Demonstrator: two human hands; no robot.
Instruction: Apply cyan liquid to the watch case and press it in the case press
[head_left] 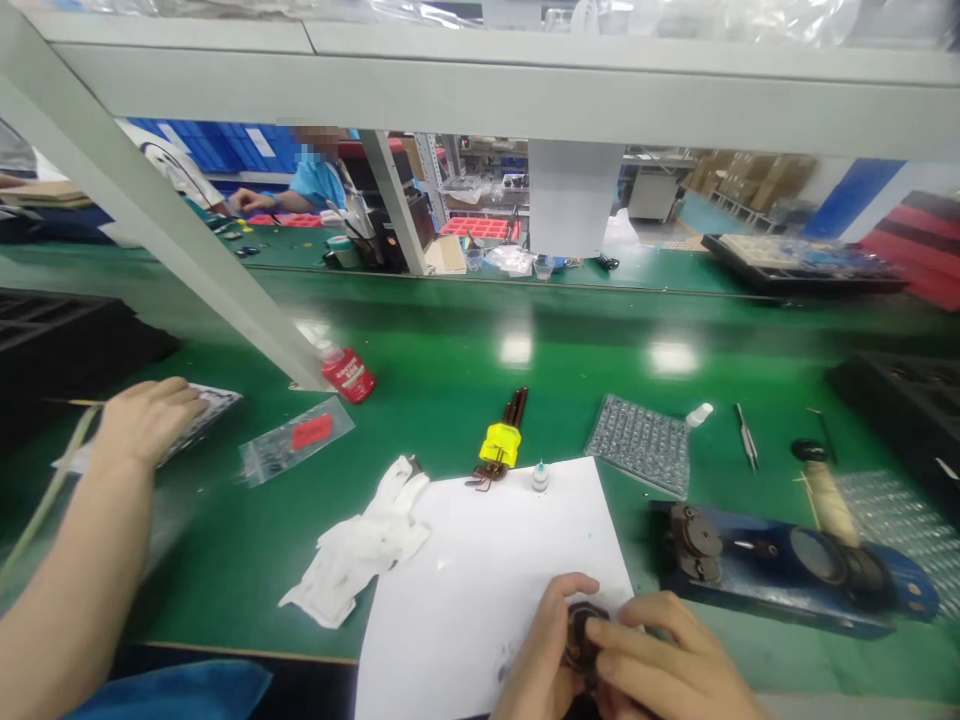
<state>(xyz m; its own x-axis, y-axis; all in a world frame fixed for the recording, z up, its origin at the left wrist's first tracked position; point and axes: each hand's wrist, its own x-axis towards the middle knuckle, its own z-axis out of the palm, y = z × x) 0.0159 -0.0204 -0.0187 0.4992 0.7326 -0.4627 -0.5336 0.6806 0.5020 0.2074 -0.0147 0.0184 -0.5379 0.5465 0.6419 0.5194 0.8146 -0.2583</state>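
Observation:
Both my hands meet low in the middle, over the near edge of a white paper sheet [487, 560]. My left hand [544, 660] and my right hand [667, 665] together grip a small dark round part [581, 632], mostly hidden by my fingers. From the lower left another person's bare forearm reaches in, its hand [146, 420] resting on a small printed packet [214, 405]. A thin stick [71, 403] lies beside that wrist.
On the green mat lie white gloves [367, 545], a yellow-handled tool [502, 440], a tiny bottle [540, 478], a red bottle [349, 372], a clear bag [296, 440], a grey parts tray [639, 443], tweezers [746, 440] and a blue fixture [787, 565]. A slanted frame post [187, 250] stands left.

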